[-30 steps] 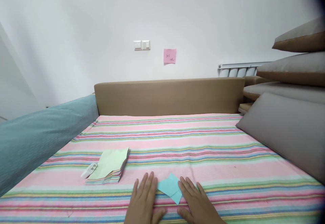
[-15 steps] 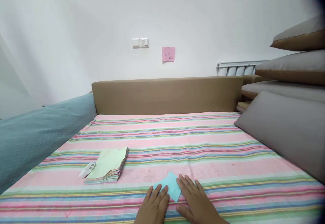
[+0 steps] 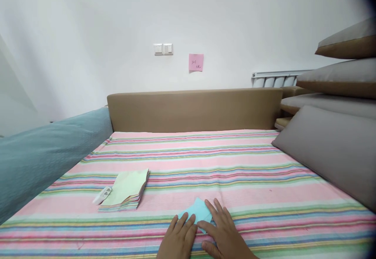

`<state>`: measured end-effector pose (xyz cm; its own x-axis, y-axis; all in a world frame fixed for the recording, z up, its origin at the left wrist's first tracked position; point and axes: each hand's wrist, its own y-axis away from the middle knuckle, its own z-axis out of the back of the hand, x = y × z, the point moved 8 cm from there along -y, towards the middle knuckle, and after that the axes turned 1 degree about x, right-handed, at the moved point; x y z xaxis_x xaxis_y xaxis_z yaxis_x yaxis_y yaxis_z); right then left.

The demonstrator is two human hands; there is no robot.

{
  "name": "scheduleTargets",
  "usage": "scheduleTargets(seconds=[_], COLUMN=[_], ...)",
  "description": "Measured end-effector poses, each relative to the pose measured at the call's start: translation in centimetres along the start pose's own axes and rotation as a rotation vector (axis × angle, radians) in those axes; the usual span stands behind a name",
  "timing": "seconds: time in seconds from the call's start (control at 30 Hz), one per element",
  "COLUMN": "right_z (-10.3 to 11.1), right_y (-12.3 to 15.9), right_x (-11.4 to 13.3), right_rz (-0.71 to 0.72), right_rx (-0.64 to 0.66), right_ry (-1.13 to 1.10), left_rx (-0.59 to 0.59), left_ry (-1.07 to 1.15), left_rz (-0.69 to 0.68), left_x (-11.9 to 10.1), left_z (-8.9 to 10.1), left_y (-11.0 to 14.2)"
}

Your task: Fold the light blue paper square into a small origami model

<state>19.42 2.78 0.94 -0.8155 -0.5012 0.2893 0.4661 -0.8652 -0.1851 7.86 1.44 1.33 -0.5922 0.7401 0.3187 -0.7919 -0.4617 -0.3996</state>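
A light blue sheet of folded paper (image 3: 200, 209) lies on the striped cloth between my two hands. My left hand (image 3: 179, 235) rests flat on its left part, fingers stretched forward. On the other side, my right hand (image 3: 221, 229) touches the right part with its fingers apart, the index finger reaching across the lower corner. Neither hand lifts the paper. My fingers hide part of its left and lower edges, so the full folded shape cannot be made out.
Left of my hands lies a stack of coloured paper (image 3: 126, 188) with a white handheld gadget (image 3: 102, 195) against it. Grey cushions (image 3: 331, 145) are piled at the right. A brown backrest (image 3: 194, 110) stands behind the striped cloth (image 3: 188, 161), and a blue-covered armrest (image 3: 58, 145) borders the left.
My right hand has shifted a little left, its index finger now bent inward over the paper's lower corner and its other fingers more spread. My left hand stays nearly in place.
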Motion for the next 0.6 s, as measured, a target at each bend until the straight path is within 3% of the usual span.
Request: scheduleTargets(seconds=[0.4, 0.6], right_z=[1.0, 1.9], right_y=[1.0, 1.2], right_x=[-3.0, -4.4], right_rz=[-0.218, -0.308], right_rx=[0.016, -0.023], right_ry=[-0.149, -0.085], left_rx=[-0.025, -0.045], left_ry=[0.016, -0.015], left_rz=[-0.013, -0.028], left_x=[0.1, 0.1], left_z=[0.9, 0.7], left_y=[-0.3, -0.2])
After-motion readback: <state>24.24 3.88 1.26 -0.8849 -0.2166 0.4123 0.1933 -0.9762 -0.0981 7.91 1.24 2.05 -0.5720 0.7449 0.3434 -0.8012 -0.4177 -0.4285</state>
